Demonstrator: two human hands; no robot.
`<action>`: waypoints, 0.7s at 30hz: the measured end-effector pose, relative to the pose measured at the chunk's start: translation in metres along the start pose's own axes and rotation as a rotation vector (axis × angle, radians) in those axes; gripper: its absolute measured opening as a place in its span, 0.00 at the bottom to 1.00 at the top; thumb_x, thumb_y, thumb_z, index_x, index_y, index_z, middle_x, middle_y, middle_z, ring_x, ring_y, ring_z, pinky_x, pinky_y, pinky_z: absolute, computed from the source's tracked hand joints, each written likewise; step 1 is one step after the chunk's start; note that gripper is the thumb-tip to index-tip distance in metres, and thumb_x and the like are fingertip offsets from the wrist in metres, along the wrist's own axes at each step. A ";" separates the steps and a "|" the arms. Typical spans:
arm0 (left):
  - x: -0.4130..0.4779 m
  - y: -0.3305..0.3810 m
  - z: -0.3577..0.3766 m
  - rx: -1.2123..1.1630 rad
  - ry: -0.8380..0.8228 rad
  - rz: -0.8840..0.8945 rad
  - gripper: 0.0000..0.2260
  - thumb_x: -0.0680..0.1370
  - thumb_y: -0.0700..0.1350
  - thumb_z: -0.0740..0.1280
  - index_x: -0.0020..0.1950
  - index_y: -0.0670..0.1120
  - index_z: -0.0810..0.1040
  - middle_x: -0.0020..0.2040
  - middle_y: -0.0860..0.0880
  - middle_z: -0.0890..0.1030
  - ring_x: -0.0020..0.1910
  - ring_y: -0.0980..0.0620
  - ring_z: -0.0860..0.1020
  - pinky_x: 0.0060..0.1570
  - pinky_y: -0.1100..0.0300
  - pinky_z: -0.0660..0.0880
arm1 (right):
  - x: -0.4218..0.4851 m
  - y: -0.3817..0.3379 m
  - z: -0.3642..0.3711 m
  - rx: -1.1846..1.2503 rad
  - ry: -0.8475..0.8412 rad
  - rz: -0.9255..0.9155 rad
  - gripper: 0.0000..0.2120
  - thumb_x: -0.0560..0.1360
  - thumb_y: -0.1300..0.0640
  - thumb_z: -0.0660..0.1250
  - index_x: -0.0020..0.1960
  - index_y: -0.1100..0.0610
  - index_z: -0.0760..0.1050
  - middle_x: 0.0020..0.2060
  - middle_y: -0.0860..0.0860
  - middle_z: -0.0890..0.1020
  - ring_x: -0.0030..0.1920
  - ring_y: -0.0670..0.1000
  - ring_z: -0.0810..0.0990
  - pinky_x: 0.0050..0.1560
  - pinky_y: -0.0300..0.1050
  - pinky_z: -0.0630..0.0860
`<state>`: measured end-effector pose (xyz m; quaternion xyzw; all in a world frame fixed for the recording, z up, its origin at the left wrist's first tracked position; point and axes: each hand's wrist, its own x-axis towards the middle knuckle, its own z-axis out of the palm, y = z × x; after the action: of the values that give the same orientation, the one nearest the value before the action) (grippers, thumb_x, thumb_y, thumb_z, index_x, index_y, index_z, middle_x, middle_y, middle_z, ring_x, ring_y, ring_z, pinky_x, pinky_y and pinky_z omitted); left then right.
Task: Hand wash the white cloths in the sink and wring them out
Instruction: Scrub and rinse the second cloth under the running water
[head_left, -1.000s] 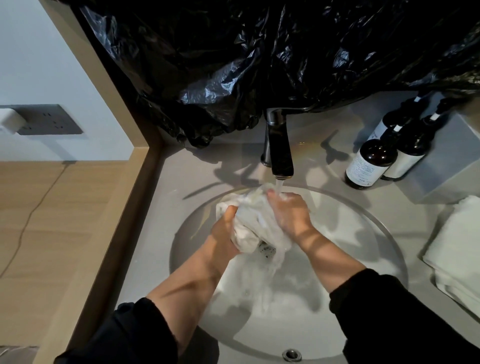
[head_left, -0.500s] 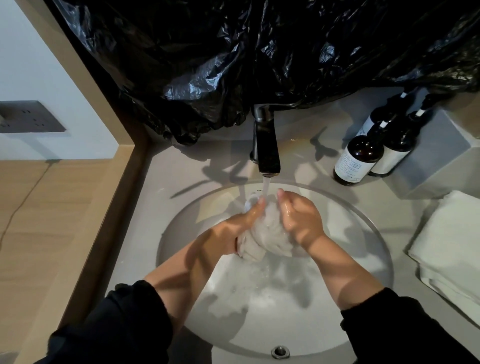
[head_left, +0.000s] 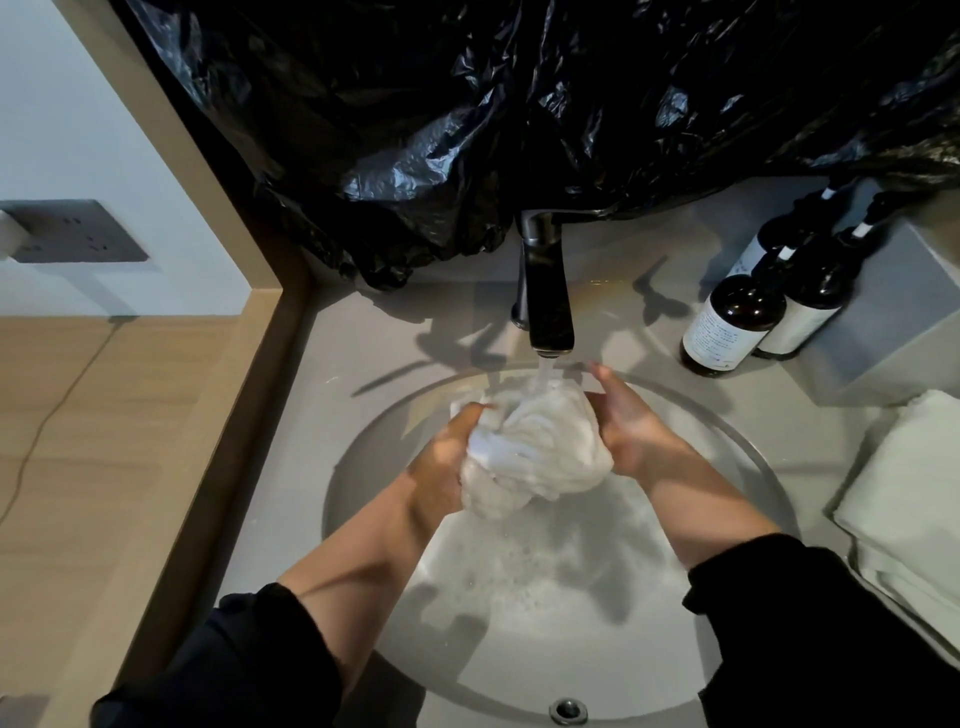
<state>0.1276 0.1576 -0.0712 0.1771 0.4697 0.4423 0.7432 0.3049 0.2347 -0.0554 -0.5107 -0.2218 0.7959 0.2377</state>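
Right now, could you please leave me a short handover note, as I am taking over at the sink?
Left hand grips the bunched white cloth from its left; right hand presses against its right side.
Cloth is held under the running faucet, above the sink; foamy water below.
Done: cloth soaked. Left: wring it out; folded cloths lie on the counter, right.

Grey counter (head_left: 374, 332): round sink (head_left: 358, 467) sunk centre; tap (head_left: 548, 291) far middle; dark bottles (head_left: 732, 322) (white labels) far right; folded white cloths (head_left: 909, 483) right edge.
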 end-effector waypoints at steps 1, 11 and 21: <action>0.000 0.000 -0.001 -0.057 -0.017 -0.004 0.24 0.81 0.54 0.53 0.38 0.47 0.85 0.36 0.47 0.83 0.34 0.50 0.82 0.34 0.60 0.78 | 0.000 0.006 -0.005 0.075 -0.039 -0.019 0.26 0.74 0.41 0.65 0.61 0.61 0.76 0.54 0.59 0.82 0.52 0.60 0.82 0.52 0.52 0.79; 0.001 -0.016 0.021 -0.134 -0.343 -0.226 0.18 0.75 0.65 0.50 0.33 0.59 0.71 0.30 0.66 0.59 0.24 0.70 0.55 0.14 0.49 0.66 | 0.003 0.037 0.024 0.314 -0.138 -0.184 0.30 0.76 0.35 0.55 0.60 0.60 0.75 0.53 0.57 0.79 0.57 0.56 0.76 0.63 0.50 0.68; 0.013 -0.019 -0.007 0.041 -0.024 -0.222 0.21 0.71 0.67 0.66 0.49 0.51 0.74 0.39 0.50 0.78 0.30 0.51 0.79 0.29 0.59 0.76 | 0.027 0.020 0.037 -0.439 0.577 -0.375 0.13 0.76 0.49 0.65 0.46 0.59 0.78 0.39 0.53 0.79 0.41 0.54 0.77 0.47 0.46 0.75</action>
<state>0.1330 0.1565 -0.0945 0.1445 0.4864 0.3453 0.7895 0.2576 0.2311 -0.0719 -0.7024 -0.4001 0.4966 0.3162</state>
